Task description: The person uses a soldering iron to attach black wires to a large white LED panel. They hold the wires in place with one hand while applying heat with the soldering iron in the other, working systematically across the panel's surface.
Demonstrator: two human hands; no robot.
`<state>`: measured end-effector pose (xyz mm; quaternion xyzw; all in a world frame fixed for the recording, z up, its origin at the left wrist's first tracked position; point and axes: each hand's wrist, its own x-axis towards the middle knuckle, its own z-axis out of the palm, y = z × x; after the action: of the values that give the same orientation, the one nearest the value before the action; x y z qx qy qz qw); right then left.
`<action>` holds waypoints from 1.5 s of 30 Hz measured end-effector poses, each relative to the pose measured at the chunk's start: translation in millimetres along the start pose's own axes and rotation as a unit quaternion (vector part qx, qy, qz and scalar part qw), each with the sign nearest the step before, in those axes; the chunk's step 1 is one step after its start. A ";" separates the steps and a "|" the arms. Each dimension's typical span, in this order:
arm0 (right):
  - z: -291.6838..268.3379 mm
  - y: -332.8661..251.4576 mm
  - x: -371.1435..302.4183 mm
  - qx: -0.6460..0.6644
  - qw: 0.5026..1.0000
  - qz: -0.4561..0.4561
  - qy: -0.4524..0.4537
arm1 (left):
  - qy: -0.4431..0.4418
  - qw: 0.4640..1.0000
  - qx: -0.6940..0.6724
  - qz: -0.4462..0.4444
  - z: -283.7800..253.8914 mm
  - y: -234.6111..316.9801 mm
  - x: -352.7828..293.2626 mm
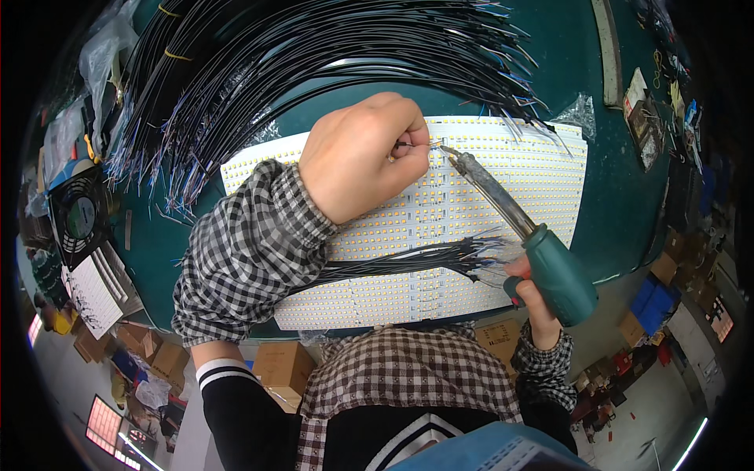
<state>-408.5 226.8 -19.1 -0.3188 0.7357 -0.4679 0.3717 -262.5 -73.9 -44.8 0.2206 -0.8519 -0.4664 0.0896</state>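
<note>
Head view: dark wire pinched in my left hand, over LED boards. Right hand grips soldering iron, tip near pinch. Steady wire, brief heat should serve best; fingertips, black wire bundle better clear of hot tip.

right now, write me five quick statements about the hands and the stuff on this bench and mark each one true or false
1. The right hand holds a soldering iron with a green handle. True.
2. The left hand lies flat and open. False: it is closed in a pinch on a thin black wire.
3. The soldering iron points away from the left hand. False: it points toward it, its tip close by.
4. A small bundle of black wires lies across the white boards. True.
5. The fan stands at the picture's right side. False: the black fan is at the left.
</note>
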 end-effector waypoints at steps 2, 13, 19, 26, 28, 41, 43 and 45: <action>2.2 -1.2 -0.4 0.012 1.000 0.010 0.008 | -0.001 1.000 -0.001 0.000 -0.1 -0.3 0.1; 0.3 -6.0 -2.8 0.011 0.999 0.024 0.019 | -0.001 1.000 -0.002 -0.002 -0.7 0.3 0.6; 0.6 -6.4 -4.4 0.058 0.997 0.037 0.040 | 0.004 1.000 -0.011 -0.006 0.7 -0.5 -0.2; -5.8 -10.6 -6.2 0.029 0.998 0.003 0.048 | 0.000 1.000 0.009 -0.021 1.4 2.7 -1.8; -7.5 -9.7 -5.3 0.061 0.993 -0.032 0.100 | -0.010 0.999 0.035 -0.038 -1.5 8.6 -3.8; -15.7 16.2 -22.4 0.146 0.972 -0.110 0.148 | -0.074 0.994 0.066 0.037 15.4 24.3 -75.2; -13.8 21.3 -18.9 0.156 0.968 -0.136 0.145 | -0.050 0.998 0.035 0.010 16.9 28.8 -83.5; -17.3 24.1 -24.9 0.160 0.969 -0.123 0.139 | -0.001 0.996 0.085 -0.002 12.2 31.7 -86.4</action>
<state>-413.0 263.6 -30.3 -0.2745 0.6509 -0.6616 0.2514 -199.5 -10.1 -20.4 0.2290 -0.8882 -0.3924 0.0689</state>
